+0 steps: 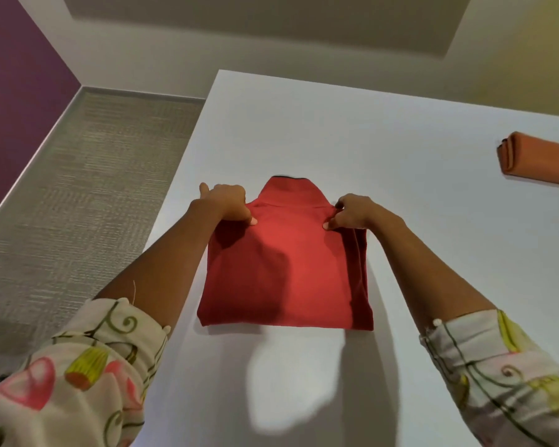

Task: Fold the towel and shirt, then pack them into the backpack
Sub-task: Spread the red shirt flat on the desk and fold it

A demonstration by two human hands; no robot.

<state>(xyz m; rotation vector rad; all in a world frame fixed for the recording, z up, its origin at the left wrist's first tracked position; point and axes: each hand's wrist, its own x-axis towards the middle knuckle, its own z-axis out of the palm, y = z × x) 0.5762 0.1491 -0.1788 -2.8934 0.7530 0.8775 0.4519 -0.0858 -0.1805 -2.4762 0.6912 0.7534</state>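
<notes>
Now, left hand (228, 204) pinching red shirt (281, 269) (folded), right hand (357, 211) likewise

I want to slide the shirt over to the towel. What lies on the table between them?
Nothing: in the head view, only bare white table lies between the red shirt and the folded orange towel.

Left sleeve (78, 375): cream fabric printed with pink flowers, yellow-green buds, olive vines.
Right sleeve (504, 375): same floral print, white button at cuff.
</notes>
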